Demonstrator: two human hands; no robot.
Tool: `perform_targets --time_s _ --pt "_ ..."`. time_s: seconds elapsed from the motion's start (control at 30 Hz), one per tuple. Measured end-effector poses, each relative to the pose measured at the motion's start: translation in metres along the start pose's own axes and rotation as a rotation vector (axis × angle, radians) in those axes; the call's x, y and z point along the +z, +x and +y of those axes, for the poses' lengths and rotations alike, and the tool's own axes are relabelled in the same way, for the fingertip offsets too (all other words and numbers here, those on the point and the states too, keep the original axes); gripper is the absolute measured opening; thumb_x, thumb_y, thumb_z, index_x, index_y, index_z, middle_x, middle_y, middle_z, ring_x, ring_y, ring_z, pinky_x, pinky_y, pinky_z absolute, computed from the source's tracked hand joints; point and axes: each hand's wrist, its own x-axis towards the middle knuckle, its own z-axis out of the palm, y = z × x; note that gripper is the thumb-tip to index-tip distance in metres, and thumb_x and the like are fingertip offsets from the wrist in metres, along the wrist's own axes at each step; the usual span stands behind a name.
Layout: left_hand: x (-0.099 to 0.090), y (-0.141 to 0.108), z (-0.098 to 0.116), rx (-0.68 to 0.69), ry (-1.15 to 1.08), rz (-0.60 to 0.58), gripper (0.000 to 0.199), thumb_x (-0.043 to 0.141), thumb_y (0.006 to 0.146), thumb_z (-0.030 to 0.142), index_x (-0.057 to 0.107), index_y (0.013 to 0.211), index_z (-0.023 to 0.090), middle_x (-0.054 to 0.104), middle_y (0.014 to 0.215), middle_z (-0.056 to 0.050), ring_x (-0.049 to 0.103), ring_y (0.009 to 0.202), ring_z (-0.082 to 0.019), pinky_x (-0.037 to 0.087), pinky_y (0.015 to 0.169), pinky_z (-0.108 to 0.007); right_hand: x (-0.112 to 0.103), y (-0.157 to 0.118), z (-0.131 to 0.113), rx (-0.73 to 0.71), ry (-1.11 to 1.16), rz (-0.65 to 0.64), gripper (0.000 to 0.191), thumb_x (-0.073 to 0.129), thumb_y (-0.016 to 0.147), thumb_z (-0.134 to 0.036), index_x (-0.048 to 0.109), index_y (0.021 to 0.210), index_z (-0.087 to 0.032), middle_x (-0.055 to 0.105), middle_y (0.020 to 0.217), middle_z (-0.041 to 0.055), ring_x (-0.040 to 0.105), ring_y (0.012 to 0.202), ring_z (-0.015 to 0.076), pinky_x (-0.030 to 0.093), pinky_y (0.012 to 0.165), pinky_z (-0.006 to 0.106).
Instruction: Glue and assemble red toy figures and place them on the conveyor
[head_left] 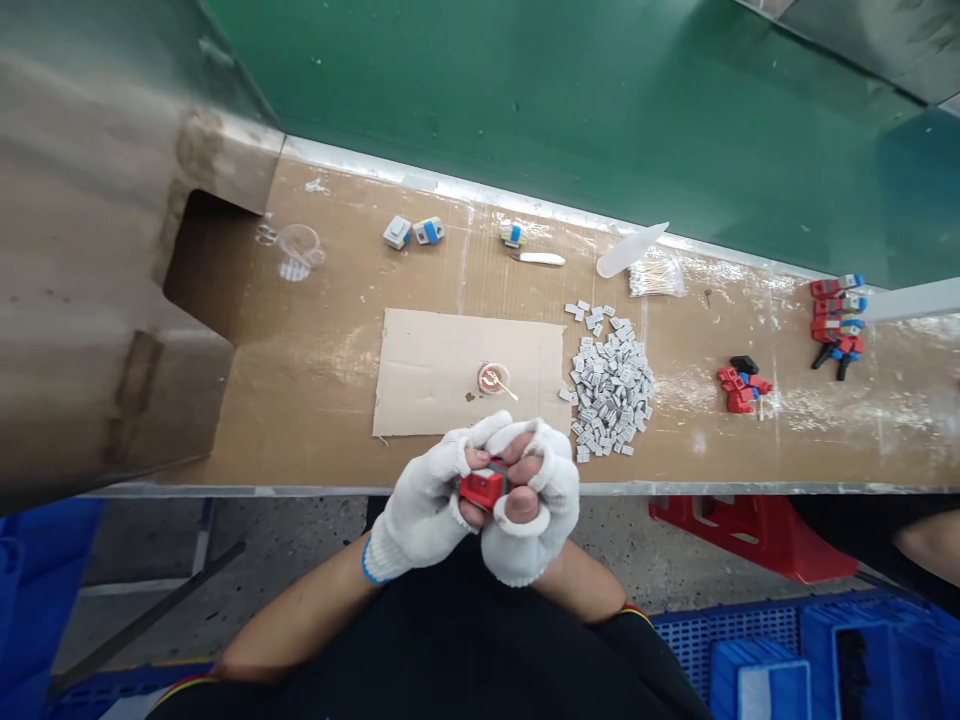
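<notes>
Both my hands wear white gloves with the fingertips bare and meet at the table's front edge. Between them is a small red plastic toy part (484,487) with some grey on top. My left hand (435,490) is closed on its left side, and my right hand (534,490) grips it from the right, covering much of it. Just beyond, a small round cup (493,378) with reddish contents and a cotton swab (507,390) leaning in it stands on a flat cardboard sheet (420,370). A heap of small grey plastic pieces (611,385) lies right of the sheet.
Along the back lie grey-blue-yellow blocks (429,231), a white-handled knife (541,259), a clear plastic bottle (630,250), and a bag of cotton swabs (655,273). Red toy figures (741,388) are at right. A metal housing (112,250) bounds the left; a green surface (525,100) lies behind.
</notes>
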Motion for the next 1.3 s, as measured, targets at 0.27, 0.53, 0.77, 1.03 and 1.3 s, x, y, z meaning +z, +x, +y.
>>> perform_targets --time_s 0.27,0.53,0.77,1.03,1.3 --pt "-0.054 0.031 0.033 0.339 0.308 0.222 0.031 0.095 0.104 0.023 0.077 0.128 0.027 0.089 0.147 -0.012 0.095 0.103 -0.028 0.081 0.089 -0.04 -0.068 0.093 0.023 -0.316 -0.245 0.081 0.049 0.072 0.117 -0.048 0.055 0.076 -0.028 0.054 0.073 -0.0022 0.058 0.071 0.0194 0.051 0.065 0.04" --pt "-0.083 0.061 0.019 0.24 0.613 0.176 0.025 0.086 0.101 0.03 0.08 0.124 0.023 0.089 0.144 -0.015 0.091 0.123 -0.034 0.078 0.11 -0.049 -0.108 0.125 0.054 -0.475 -0.581 -0.567 0.032 0.073 0.107 -0.022 0.073 0.138 -0.031 0.082 0.117 0.0088 0.08 0.109 0.0318 0.068 0.092 0.053" --pt "-0.081 0.056 0.014 0.081 0.532 0.144 0.031 0.088 0.098 0.033 0.079 0.125 0.022 0.088 0.149 -0.015 0.092 0.12 -0.032 0.08 0.105 -0.045 -0.085 0.131 0.046 -0.557 -0.598 -0.823 0.025 0.072 0.11 -0.01 0.065 0.095 -0.029 0.074 0.084 -0.0006 0.065 0.08 0.0203 0.053 0.077 0.039" --pt "-0.08 0.057 0.017 0.08 0.613 0.122 0.035 0.086 0.091 0.017 0.077 0.125 0.021 0.088 0.147 -0.015 0.092 0.123 -0.033 0.08 0.104 -0.044 -0.065 0.133 0.055 -0.538 -0.499 -0.697 0.022 0.078 0.106 -0.01 0.072 0.108 -0.03 0.085 0.093 -0.0015 0.072 0.082 0.0203 0.057 0.079 0.038" --pt "-0.079 0.057 0.017 0.073 0.602 0.13 0.039 0.087 0.093 0.024 0.083 0.131 0.02 0.089 0.145 -0.014 0.09 0.126 -0.032 0.077 0.113 -0.044 -0.071 0.133 0.059 -0.454 -0.427 -0.793 0.011 0.075 0.11 -0.018 0.076 0.113 -0.029 0.086 0.095 0.0004 0.076 0.082 0.0207 0.058 0.078 0.037"
